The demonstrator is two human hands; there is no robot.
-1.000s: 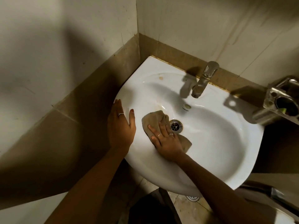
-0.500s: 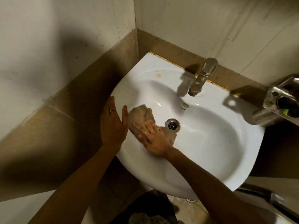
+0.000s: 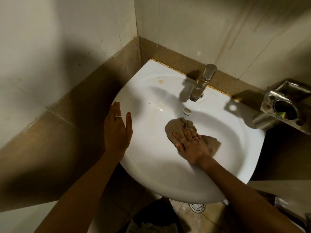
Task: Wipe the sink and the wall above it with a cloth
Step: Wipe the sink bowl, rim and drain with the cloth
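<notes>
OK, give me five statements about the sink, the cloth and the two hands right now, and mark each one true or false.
1. The right hand presses a brown cloth flat inside the sink bowl. True.
2. The left hand holds a second cloth. False: it is empty, resting open on the sink's left rim.
3. The tap is running water into the bowl. False: no water shows at the spout.
4. A brownish stain sits on the sink's back ledge, left of the tap. True.
5. The cloth is wiping the wall above the sink. False: it lies in the bowl, below the overflow hole.
</notes>
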